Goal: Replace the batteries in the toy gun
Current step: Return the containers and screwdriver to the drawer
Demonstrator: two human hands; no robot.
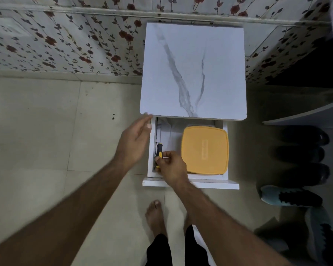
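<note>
Screwdriver (158, 153) lies twelve-to-six in drawer (190, 184), right hand (172, 167) pinching it, left hand (135, 141) relaxed, empty, at ten o'clock.

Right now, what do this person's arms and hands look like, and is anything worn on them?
Both forearms are bare, with no sleeves in view. The left hand and right hand show no gloves, rings, watch or bracelets. Fingernails look short and unpainted.

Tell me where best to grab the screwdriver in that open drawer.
Grip the screwdriver by its black-and-yellow handle, from above. It lies flat along the drawer left wall, beside the yellow box, so only the top is free. The right hand already pinches it.
</note>
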